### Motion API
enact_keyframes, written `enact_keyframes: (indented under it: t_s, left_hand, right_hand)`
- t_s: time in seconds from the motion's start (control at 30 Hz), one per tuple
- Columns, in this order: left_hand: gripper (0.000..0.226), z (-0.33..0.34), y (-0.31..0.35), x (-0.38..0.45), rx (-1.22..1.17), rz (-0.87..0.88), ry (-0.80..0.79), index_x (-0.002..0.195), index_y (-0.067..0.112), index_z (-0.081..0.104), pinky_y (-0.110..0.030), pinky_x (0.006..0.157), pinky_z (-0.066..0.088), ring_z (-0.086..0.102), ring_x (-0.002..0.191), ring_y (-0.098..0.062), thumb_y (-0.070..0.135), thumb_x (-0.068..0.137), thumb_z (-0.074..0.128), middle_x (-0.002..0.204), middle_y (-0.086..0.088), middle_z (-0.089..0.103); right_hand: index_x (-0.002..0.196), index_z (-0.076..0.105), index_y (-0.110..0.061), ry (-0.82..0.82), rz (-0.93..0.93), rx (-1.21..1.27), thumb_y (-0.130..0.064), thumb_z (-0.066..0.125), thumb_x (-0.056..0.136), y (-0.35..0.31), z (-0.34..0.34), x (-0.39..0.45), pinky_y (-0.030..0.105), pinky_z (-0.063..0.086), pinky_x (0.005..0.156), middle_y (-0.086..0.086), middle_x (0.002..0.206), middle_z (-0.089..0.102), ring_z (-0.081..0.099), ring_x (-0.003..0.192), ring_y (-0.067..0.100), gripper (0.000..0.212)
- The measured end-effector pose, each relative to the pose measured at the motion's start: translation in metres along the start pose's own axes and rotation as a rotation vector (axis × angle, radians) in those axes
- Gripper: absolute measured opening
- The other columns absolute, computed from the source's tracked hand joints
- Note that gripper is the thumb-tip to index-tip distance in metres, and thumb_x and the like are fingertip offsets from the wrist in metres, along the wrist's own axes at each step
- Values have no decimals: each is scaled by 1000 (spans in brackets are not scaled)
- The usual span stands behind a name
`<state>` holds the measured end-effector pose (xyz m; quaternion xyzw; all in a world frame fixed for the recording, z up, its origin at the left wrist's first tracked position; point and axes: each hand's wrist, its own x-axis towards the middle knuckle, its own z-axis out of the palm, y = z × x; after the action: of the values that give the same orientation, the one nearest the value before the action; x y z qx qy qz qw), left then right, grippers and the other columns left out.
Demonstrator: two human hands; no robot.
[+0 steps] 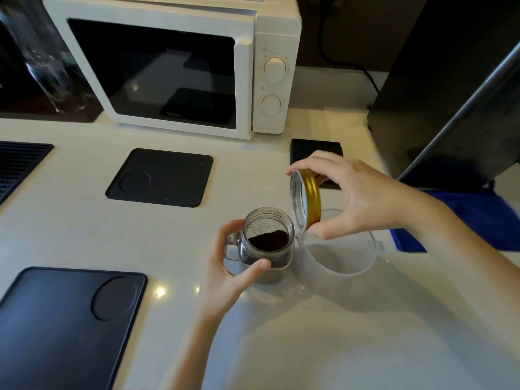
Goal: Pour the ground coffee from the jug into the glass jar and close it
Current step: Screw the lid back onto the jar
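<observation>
My left hand (225, 266) grips the upright glass jar (268, 243) of ground coffee (269, 240) mid-counter (309, 333), my right hand (363, 198) pinching the gold lid (305, 199) at its one o'clock, over the empty jug (340, 249).

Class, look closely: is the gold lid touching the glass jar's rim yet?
Apart. The head view shows the gold lid tilted in the right hand, with countertop visible between it and the glass jar.

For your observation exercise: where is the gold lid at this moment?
In the head view, the gold lid is right of centre, held tilted in the right hand, above and just right of the open glass jar.
</observation>
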<state>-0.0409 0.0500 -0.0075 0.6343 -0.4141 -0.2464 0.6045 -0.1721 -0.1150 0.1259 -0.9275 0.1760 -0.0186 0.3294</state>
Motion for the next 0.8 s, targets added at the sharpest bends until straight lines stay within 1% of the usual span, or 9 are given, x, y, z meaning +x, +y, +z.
enact_keyframes:
  t_s: [0.1, 0.17, 0.23, 0.3, 0.43, 0.5, 0.57, 0.67, 0.8]
  left_hand:
    - [53, -1, -1, 1, 40, 10, -9, 104, 41, 50, -5, 80, 38, 56, 99, 7, 43, 57, 72, 103, 34, 61]
    - [54, -2, -3, 1, 44, -3, -10, 105, 42, 50, -5, 81, 39, 56, 100, 6, 45, 56, 74, 104, 33, 60]
    - [56, -2, -3, 1, 49, -11, -7, 106, 43, 50, -7, 81, 40, 57, 100, 2, 46, 56, 74, 105, 30, 61]
    - [55, -1, -3, 0, 48, -5, 5, 106, 42, 50, -8, 80, 41, 58, 98, 1, 46, 56, 74, 104, 26, 61]
    - [56, 0, -3, 0, 35, -1, 13, 108, 38, 51, -8, 79, 41, 58, 97, 1, 45, 57, 75, 105, 21, 62]
    - [60, 0, -4, 0, 21, -5, 7, 111, 33, 51, -9, 79, 42, 59, 98, -1, 44, 57, 75, 108, 17, 61]
    - [62, 0, -6, 0, -6, -12, 3, 113, 30, 51, -9, 79, 43, 59, 99, -2, 43, 57, 75, 108, 16, 61]
    - [63, 0, -6, 1, -28, -14, 1, 112, 32, 51, -11, 79, 45, 60, 99, -3, 44, 55, 77, 107, 17, 63]
    - [61, -1, -6, 2, -46, -20, -6, 109, 35, 51, -11, 77, 46, 61, 97, -1, 43, 54, 77, 103, 26, 63]
  right_hand:
    - [128, 37, -30, -40, 20, -54, -29, 83, 63, -9, 2, 3, 32, 47, 95, -11, 119, 46, 47, 109, 8, 79]
    - [123, 37, -29, -63, 1, -98, -28, 82, 61, -16, 4, 8, 36, 49, 92, -10, 116, 45, 47, 107, 8, 77]
    - [121, 39, -29, -95, -32, -157, -26, 81, 59, -23, 6, 13, 37, 51, 87, -10, 111, 42, 46, 104, 7, 75]
    - [124, 41, -29, -119, -63, -225, -26, 80, 59, -29, 7, 18, 38, 51, 85, -8, 114, 40, 44, 105, 10, 76]
    - [131, 39, -26, -187, -70, -388, -28, 78, 63, -36, 12, 25, 36, 47, 89, -6, 120, 41, 38, 110, 10, 79]
    - [131, 39, -27, -196, -73, -374, -30, 77, 64, -36, 17, 27, 36, 46, 90, -8, 116, 43, 39, 110, 10, 77]
    - [128, 42, -28, -189, -81, -342, -31, 77, 64, -35, 21, 29, 37, 46, 90, -8, 112, 44, 40, 109, 10, 74]
    - [125, 43, -29, -196, -79, -332, -32, 79, 63, -33, 22, 27, 37, 49, 86, -7, 115, 47, 44, 106, 11, 72]
    - [124, 42, -29, -202, -64, -327, -35, 79, 64, -32, 26, 23, 34, 51, 84, -8, 118, 47, 46, 105, 11, 71]
